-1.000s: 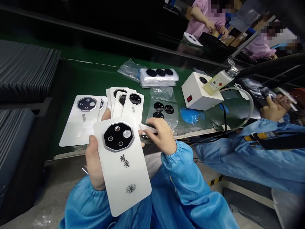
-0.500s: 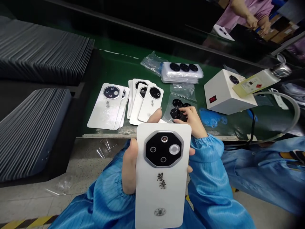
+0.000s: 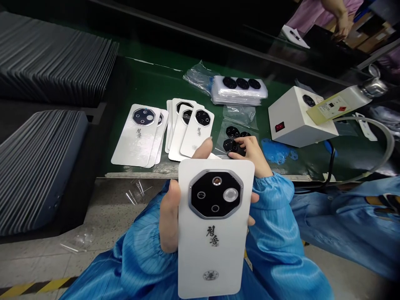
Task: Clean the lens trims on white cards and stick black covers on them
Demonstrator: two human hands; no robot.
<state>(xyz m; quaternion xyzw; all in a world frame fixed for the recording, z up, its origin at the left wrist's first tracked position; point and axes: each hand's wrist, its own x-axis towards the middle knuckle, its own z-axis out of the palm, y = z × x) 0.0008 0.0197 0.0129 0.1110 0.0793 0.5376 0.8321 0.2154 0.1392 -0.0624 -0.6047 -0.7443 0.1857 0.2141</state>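
since the earlier frame your right hand (image 3: 251, 154) had left the white phone back cover (image 3: 212, 246) and reached across to a clear plastic bag (image 3: 240, 114) of black octagonal camera lens pieces (image 3: 229, 146). in the head view, your left hand (image 3: 168, 216) was closed around the cover from behind, with fingertips (image 3: 253, 198) showing past its right edge. you held the cover up, just short of the front edge of the green workbench (image 3: 146, 83), with its black camera module (image 3: 215, 193) facing you. your right fingers (image 3: 242, 149) were curled over the lens pieces, but you could not tell from this view how firmly they held one. beyond your hands lay a fan of white back covers (image 3: 190, 129), and a bagged stack of lens pieces (image 3: 239, 89) sat farther along. to the right stood a white box with a red rocker switch (image 3: 300, 116), beside a crumpled blue glove (image 3: 275, 152). dark ribbed stacks (image 3: 53, 58) filled the left side. a co-worker's hand (image 3: 342, 27) showed beyond the bench, and a blue sleeve (image 3: 343, 212) lay at the right.
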